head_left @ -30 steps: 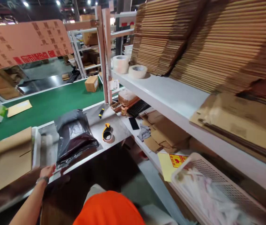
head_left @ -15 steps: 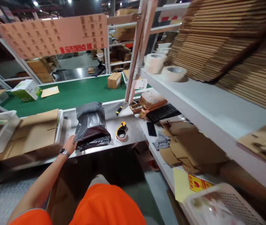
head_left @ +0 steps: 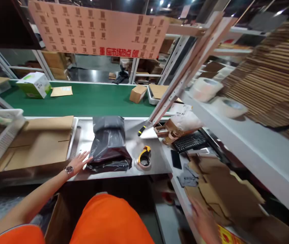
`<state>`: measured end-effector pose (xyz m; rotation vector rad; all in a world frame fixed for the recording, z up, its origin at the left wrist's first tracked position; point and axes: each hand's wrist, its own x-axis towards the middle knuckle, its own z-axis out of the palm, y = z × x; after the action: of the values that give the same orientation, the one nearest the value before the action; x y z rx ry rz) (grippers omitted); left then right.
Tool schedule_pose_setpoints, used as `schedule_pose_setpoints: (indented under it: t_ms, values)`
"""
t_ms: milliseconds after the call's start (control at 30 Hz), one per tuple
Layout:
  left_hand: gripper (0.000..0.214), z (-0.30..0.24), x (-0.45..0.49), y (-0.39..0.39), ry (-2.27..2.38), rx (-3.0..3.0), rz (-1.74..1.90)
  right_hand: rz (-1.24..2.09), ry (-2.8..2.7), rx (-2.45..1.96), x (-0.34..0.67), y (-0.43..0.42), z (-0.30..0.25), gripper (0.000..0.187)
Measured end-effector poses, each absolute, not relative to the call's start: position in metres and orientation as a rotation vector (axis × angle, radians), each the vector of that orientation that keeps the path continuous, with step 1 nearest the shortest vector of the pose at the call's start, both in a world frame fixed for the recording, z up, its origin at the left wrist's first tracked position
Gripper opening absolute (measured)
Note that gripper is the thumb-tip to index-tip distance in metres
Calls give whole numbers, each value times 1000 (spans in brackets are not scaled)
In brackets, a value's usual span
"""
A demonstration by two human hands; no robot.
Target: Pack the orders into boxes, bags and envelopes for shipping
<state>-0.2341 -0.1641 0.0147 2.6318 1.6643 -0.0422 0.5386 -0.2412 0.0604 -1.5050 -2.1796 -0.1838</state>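
Note:
My left hand (head_left: 79,160) lies flat on the steel table (head_left: 83,144) with fingers spread, its fingertips touching the left edge of a black plastic mailer bag (head_left: 109,144). A watch sits on that wrist. My right hand (head_left: 205,220) is low at the right, smeared by motion, over flat cardboard pieces (head_left: 223,183) on the lower shelf. A tape dispenser (head_left: 144,158) lies just right of the bag. A yellow-and-black cutter (head_left: 141,130) lies behind it.
Flattened cartons (head_left: 39,142) and a white basket (head_left: 0,135) sit left. A green conveyor (head_left: 88,100) carries small boxes. A keyboard (head_left: 189,140), a phone (head_left: 176,159), tape rolls (head_left: 207,88) and stacked cardboard sheets (head_left: 271,81) fill the right shelves.
The view has swung left. My left hand has opened flat beside the bag's left edge. My right hand has come into view at the lower right.

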Motion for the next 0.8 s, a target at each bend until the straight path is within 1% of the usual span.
schedule_pose_setpoints:
  t_ms: [67, 100, 133, 167, 233, 300, 367, 433, 533, 600, 667, 733, 800]
  values:
    - [93, -1, -247, -158, 1594, 2711, -52, -198, -2356, -1325, 484, -198, 53, 82]
    - [94, -9, -251, -155, 1549, 2755, -41, -210, -2473, -1226, 452, -172, 49, 91]
    - [94, -16, -255, -151, 1499, 2800, -18, -228, -2596, -1134, 419, -146, 45, 94]
    - [93, -24, -258, -147, 1440, 2847, 16, -257, -2716, -1041, 387, -120, 41, 93]
    - [88, -35, -259, -139, 1308, 2934, 124, -300, -2887, -872, 333, -73, 32, 85]
    - [81, -40, -256, -130, 1152, 2996, 242, -253, -3033, -716, 297, -36, 25, 80]
    - [74, -38, -247, -123, 989, 3013, 316, -93, -3163, -578, 276, -9, 20, 78]
    - [69, -32, -237, -118, 930, 2951, 313, 156, -3238, -497, 265, 10, 19, 72]
    - [74, -19, -221, -116, 1039, 2732, 207, 476, -3230, -507, 259, 26, 24, 56]
    - [78, -14, -213, -116, 1107, 2583, 112, 554, -3211, -536, 262, 30, 28, 44]
    - [80, -12, -208, -116, 1164, 2494, 32, 565, -3203, -558, 269, 32, 31, 38]
    - [83, -14, -206, -116, 1231, 2459, -23, 573, -3189, -586, 278, 33, 34, 38]
    - [89, -15, -206, -118, 1282, 2456, -23, 558, -3168, -612, 284, 33, 37, 48]
